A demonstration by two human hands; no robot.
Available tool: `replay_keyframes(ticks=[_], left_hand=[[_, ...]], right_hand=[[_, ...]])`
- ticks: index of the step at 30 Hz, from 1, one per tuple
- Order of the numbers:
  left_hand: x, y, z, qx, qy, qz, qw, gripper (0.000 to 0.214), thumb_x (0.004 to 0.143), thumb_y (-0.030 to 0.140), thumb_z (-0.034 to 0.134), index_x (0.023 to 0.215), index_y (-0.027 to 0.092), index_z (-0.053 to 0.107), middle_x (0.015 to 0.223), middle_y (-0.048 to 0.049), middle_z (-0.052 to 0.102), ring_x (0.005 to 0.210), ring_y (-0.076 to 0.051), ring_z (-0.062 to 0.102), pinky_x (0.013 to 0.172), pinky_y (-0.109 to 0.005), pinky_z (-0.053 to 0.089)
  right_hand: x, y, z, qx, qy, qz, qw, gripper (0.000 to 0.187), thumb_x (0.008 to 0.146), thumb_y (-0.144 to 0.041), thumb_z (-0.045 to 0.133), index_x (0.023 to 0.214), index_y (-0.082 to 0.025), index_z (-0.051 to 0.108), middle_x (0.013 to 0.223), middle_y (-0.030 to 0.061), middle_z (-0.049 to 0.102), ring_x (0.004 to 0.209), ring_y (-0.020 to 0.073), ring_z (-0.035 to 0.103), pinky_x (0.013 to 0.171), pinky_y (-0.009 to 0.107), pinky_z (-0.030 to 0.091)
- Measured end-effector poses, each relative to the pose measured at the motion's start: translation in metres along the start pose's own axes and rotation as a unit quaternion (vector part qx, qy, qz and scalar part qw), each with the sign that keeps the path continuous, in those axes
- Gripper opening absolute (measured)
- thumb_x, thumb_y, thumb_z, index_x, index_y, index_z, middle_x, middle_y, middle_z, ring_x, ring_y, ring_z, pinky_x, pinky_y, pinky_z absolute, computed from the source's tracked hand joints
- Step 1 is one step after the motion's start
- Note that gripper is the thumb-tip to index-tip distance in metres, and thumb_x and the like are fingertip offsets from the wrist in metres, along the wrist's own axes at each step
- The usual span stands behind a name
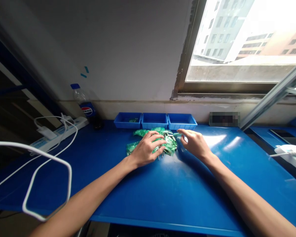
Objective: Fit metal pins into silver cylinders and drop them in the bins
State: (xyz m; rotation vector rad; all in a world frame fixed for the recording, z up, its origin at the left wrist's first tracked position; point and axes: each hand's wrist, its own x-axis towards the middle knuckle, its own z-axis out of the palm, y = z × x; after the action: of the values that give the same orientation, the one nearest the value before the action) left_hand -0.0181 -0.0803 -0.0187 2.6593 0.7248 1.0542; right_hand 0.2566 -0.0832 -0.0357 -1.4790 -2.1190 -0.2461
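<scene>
1. Head view, from afar: I see a loose heap of shiny green plastic packets [171, 144] on the blue desk [148, 197], near three blue rectangular plastic trays [154, 125], likely for short reach.
2. The left hand [147, 147], fingers spread, covers part, perhaps steadying it.
3. The right hand [195, 144] curls beside; I cannot tell whether it pinches anything.

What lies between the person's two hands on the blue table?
In the head view, part of the green packet pile lies on the blue table between the left hand and the right hand.
</scene>
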Motion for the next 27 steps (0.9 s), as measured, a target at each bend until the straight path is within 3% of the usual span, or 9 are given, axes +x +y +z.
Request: replay_keyframes(ticks=[5, 9, 11, 13, 17, 19, 22, 24, 27], left_hand=[[0.002, 0.000, -0.002, -0.025, 0.054, -0.048, 0.997, 0.023, 0.098, 0.030, 0.063, 0.114, 0.020, 0.076, 0.117, -0.0094, 0.074, 0.120, -0.028, 0.058, 0.105, -0.048, 0.051], [0.009, 0.002, -0.012, -0.074, 0.088, -0.117, 0.986, 0.024, 0.098, 0.037, 0.065, 0.109, 0.019, 0.076, 0.111, -0.0088, 0.076, 0.102, -0.022, 0.066, 0.094, -0.039, 0.053], [0.012, 0.003, -0.019, -0.093, 0.082, -0.146, 0.982, 0.028, 0.094, 0.042, 0.069, 0.109, 0.019, 0.077, 0.107, -0.0080, 0.077, 0.090, -0.020, 0.066, 0.083, -0.034, 0.053], [0.013, 0.002, -0.024, -0.112, 0.060, -0.166, 0.978, 0.029, 0.091, 0.044, 0.072, 0.102, 0.017, 0.077, 0.095, -0.0062, 0.077, 0.077, -0.017, 0.062, 0.073, -0.030, 0.049], [0.012, -0.007, -0.031, -0.183, 0.027, -0.218, 0.958, 0.037, 0.094, 0.045, 0.066, 0.075, 0.014, 0.072, 0.070, -0.0027, 0.068, 0.064, -0.013, 0.055, 0.062, -0.026, 0.042], [0.011, -0.018, -0.032, -0.254, 0.031, -0.256, 0.932, 0.039, 0.094, 0.047, 0.066, 0.075, 0.013, 0.071, 0.069, -0.0028, 0.068, 0.062, -0.012, 0.056, 0.059, -0.025, 0.041], [0.011, -0.039, -0.035, -0.343, 0.101, -0.313, 0.880, 0.037, 0.089, 0.048, 0.073, 0.078, 0.012, 0.074, 0.074, -0.0053, 0.072, 0.063, -0.012, 0.058, 0.060, -0.023, 0.044], [0.013, -0.055, -0.037, -0.405, 0.187, -0.367, 0.816, 0.037, 0.086, 0.048, 0.077, 0.080, 0.011, 0.075, 0.078, -0.0065, 0.074, 0.063, -0.010, 0.060, 0.061, -0.021, 0.048], [0.015, -0.074, -0.040, -0.488, 0.265, -0.418, 0.719, 0.037, 0.084, 0.045, 0.080, 0.099, 0.011, 0.078, 0.084, -0.0073, 0.076, 0.068, -0.009, 0.066, 0.064, -0.018, 0.052]], right_hand=[[0.004, -0.011, -0.018, 0.009, 0.132, 0.027, 0.991, 0.024, 0.089, -0.016, 0.058, 0.102, -0.019, 0.078, 0.100, 0.0105, 0.080, 0.094, 0.0288, 0.076, 0.087, 0.042, 0.058], [0.013, -0.039, -0.032, 0.198, 0.191, 0.093, 0.957, 0.018, 0.087, -0.023, 0.065, 0.099, -0.020, 0.077, 0.096, 0.0071, 0.080, 0.082, 0.0231, 0.075, 0.079, 0.038, 0.060], [0.022, -0.055, -0.036, 0.333, 0.146, 0.132, 0.922, 0.019, 0.085, -0.027, 0.068, 0.099, -0.020, 0.078, 0.096, 0.0071, 0.080, 0.082, 0.0221, 0.076, 0.074, 0.035, 0.061], [0.034, -0.068, -0.035, 0.432, 0.058, 0.134, 0.890, 0.024, 0.081, -0.029, 0.073, 0.102, -0.018, 0.077, 0.096, 0.0081, 0.081, 0.086, 0.0234, 0.077, 0.078, 0.035, 0.062], [0.063, -0.081, -0.030, 0.526, -0.039, 0.135, 0.839, 0.033, 0.079, -0.031, 0.077, 0.109, -0.018, 0.075, 0.093, 0.0088, 0.081, 0.087, 0.0250, 0.078, 0.076, 0.035, 0.062], [0.074, -0.080, -0.029, 0.515, -0.047, 0.124, 0.847, 0.035, 0.082, -0.033, 0.075, 0.114, -0.019, 0.073, 0.097, 0.0088, 0.081, 0.089, 0.0246, 0.078, 0.077, 0.034, 0.063], [0.082, -0.068, -0.032, 0.381, -0.031, 0.097, 0.919, 0.026, 0.087, -0.031, 0.068, 0.109, -0.020, 0.074, 0.102, 0.0082, 0.081, 0.094, 0.0242, 0.077, 0.084, 0.036, 0.061], [0.082, -0.057, -0.035, 0.247, -0.038, 0.067, 0.966, 0.019, 0.087, -0.027, 0.066, 0.102, -0.021, 0.076, 0.104, 0.0076, 0.080, 0.099, 0.0258, 0.076, 0.089, 0.038, 0.059], [0.078, -0.040, -0.036, 0.124, -0.112, 0.040, 0.985, 0.030, 0.085, -0.027, 0.069, 0.114, -0.024, 0.075, 0.110, 0.0075, 0.080, 0.106, 0.0293, 0.075, 0.092, 0.040, 0.058]])
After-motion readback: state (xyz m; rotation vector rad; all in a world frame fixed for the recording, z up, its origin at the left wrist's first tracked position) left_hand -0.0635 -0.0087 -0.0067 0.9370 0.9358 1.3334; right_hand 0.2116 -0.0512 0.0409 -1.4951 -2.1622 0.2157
